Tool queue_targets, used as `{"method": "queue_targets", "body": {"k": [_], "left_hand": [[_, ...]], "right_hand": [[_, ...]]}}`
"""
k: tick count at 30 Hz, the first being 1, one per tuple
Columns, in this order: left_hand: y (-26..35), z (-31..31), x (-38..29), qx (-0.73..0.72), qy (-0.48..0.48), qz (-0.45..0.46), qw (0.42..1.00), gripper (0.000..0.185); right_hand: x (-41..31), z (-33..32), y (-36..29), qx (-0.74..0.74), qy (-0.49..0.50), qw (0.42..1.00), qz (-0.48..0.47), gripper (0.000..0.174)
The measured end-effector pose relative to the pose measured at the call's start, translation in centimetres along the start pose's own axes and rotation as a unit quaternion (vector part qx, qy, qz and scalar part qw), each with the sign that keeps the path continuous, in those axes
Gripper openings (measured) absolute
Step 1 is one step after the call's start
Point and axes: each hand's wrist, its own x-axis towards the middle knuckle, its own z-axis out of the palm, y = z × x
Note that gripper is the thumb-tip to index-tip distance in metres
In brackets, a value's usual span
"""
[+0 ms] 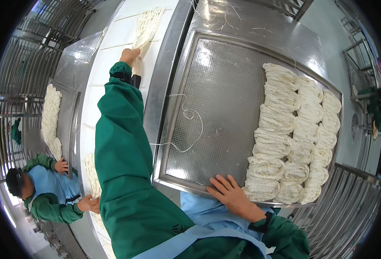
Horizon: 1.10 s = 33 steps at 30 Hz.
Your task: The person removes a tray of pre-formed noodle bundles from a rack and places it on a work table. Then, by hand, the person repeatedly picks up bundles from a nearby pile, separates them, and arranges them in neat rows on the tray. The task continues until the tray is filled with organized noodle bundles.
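At the upper left, my left hand (130,56) grips the near end of a flat bundle of pale noodle strands (150,24) lying along a white conveyor belt (112,60). My right hand (232,196) lies with fingers apart over the near rim and mesh of a large metal tray (216,97), holding nothing. Close to its fingertips begin several rows of folded noodle bundles (271,142), which cover the right part of the tray. A loose white strand (201,129) curls over the tray's left part and hangs past its rim.
A co-worker (53,191) in green sleeves and a blue apron stands across the belt, one hand at noodles (91,171) on it, the other at a tray of noodles (51,119). Metal racks (345,200) stand at right and left. Loose strands lie on the steel table (274,35).
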Motion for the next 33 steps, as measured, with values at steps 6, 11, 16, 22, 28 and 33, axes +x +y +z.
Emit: {"method": "queue_targets", "body": {"k": [6, 11, 16, 22, 28, 33], "left_hand": [[7.7, -6.9, -11.8, -0.173, -0.055, 0.064, 0.981, 0.025], [13.0, -10.5, -27.8, -0.045, 0.026, 0.217, 0.975, 0.040], [16.5, -10.3, -44.7, -0.122, -0.140, 0.290, 0.939, 0.039], [15.3, -4.7, -61.9, -0.321, -0.318, 0.193, 0.871, 0.031], [7.1, -1.3, -63.1, -0.564, -0.251, -0.008, 0.787, 0.016], [-1.5, 5.8, -63.9, -0.536, -0.157, -0.013, 0.830, 0.018]], "right_hand": [[-4.7, 1.2, -1.5, -0.031, 0.009, 0.999, -0.021, 0.057], [-11.3, 2.3, -3.1, -0.060, 0.025, 0.998, -0.021, 0.056], [-9.9, -0.1, -9.0, 0.050, 0.180, 0.981, 0.049, 0.100], [-2.6, 2.1, -15.8, 0.180, 0.479, 0.853, 0.098, 0.092], [-10.1, 2.4, -8.4, 0.037, 0.221, 0.958, 0.179, 0.045], [-14.6, 5.1, -4.5, -0.050, 0.233, 0.965, 0.107, 0.049]]}}
